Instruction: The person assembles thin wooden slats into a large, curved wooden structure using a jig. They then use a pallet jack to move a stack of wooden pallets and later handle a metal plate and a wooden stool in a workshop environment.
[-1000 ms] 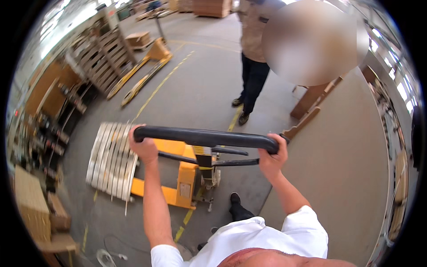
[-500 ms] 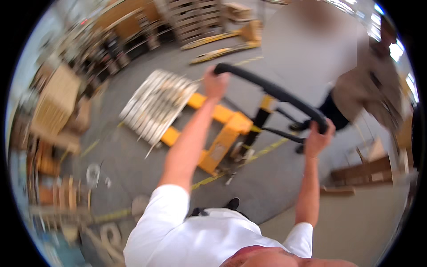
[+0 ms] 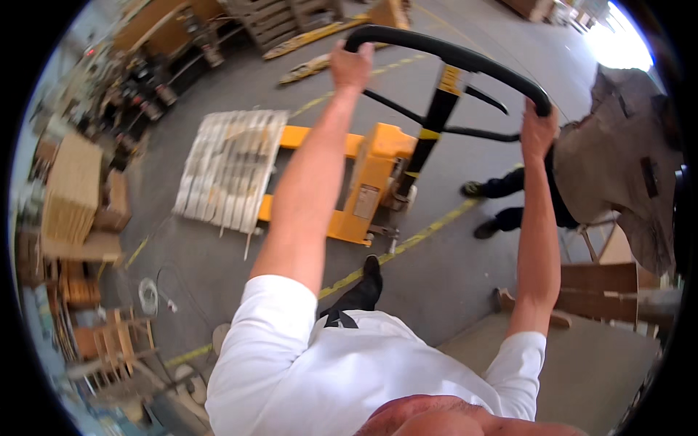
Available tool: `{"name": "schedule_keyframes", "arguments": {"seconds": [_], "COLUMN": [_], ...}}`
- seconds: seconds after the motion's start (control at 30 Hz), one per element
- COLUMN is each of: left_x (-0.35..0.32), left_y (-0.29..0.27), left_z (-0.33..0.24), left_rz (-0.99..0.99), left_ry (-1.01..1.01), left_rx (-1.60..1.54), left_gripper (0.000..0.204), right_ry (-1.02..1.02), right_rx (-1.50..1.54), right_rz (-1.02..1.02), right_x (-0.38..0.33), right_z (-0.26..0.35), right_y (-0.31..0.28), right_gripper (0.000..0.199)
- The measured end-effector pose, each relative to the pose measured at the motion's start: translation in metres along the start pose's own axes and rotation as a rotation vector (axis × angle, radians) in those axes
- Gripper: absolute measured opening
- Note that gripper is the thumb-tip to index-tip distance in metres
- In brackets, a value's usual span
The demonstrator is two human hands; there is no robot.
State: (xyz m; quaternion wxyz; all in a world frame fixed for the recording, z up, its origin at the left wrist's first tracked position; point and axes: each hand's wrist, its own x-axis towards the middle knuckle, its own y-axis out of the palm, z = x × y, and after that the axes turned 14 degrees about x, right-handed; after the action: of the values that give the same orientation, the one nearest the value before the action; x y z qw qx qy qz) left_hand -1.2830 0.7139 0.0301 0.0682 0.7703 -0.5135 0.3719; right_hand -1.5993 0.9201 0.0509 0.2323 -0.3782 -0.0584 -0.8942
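both hands are gripping the black handle [image 3: 451, 54] of a yellow pallet jack [image 3: 367, 182]. the left hand [image 3: 351, 65] is wrapped shut around the handle's left end, fingers curled over the bar. the right hand [image 3: 536, 131] is closed around the handle's right end, where the loop is bending down. both arms are reaching out nearly straight from the white shirt [image 3: 349, 370] toward the handle.

the handle is standing above the jack's yellow body, joined to it by a black and yellow shaft [image 3: 429, 123] that is leaning to the right. the jack's forks are running left from the body and sliding under a pale pallet [image 3: 229, 167], which is lying flat on the grey floor [image 3: 218, 247] just left of the jack. a yellow floor line [image 3: 429, 232] is passing right beside the jack's wheel end, and the person's black shoe [image 3: 371, 272] is resting near that line, just below the jack.

another person [image 3: 603, 167] in a brownish top and dark trousers is standing to the right of the jack, close to the right hand but apart from it. wooden boards [image 3: 603, 287] are lying beyond that person's feet. stacked wood and crates [image 3: 73, 196] are sitting well to the left of the pallet. a second jack [image 3: 327, 29] is lying on the floor beyond the handle.
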Motion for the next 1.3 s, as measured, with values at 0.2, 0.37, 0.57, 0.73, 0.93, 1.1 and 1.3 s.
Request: {"name": "schedule_keyframes", "arguments": {"seconds": [0.2, 0.37, 0.57, 0.73, 0.93, 1.1, 1.3], "left_x": [0.042, 0.087, 0.079, 0.070, 0.036, 0.008, -0.019], "left_y": [0.062, 0.152, 0.196, 0.221, 0.308, 0.318, 0.349], "left_z": [0.012, 0.036, 0.046, 0.048, 0.065, 0.080, 0.087], "left_rz": [0.073, 0.106, 0.094, 0.199, 0.058, 0.056, -0.049], "left_ry": [0.010, 0.110, -0.008, -0.119, -0.069, -0.061, -0.111], "left_rx": [-0.070, -0.092, -0.170, -0.122, -0.108, -0.173, -0.010], "left_gripper": [0.023, 0.025, 0.033, 0.037, 0.031, 0.020, 0.035], "right_ry": [0.146, 0.008, 0.148, 0.160, 0.122, 0.227, 0.233], "right_rx": [-0.045, -0.128, -0.061, -0.085, -0.010, 0.042, 0.155], "right_rz": [-0.027, 0.010, 0.123, 0.157, 0.274, 0.336, 0.426], "right_x": [0.060, 0.142, 0.151, 0.155, 0.173, 0.167, 0.188], "right_z": [-0.034, -0.143, -0.181, -0.231, -0.352, -0.348, -0.430], "right_y": [0.056, 0.082, 0.102, 0.109, 0.113, 0.140, 0.157], "right_gripper": [0.038, 0.044, 0.038, 0.036, 0.036, 0.036, 0.034]}}
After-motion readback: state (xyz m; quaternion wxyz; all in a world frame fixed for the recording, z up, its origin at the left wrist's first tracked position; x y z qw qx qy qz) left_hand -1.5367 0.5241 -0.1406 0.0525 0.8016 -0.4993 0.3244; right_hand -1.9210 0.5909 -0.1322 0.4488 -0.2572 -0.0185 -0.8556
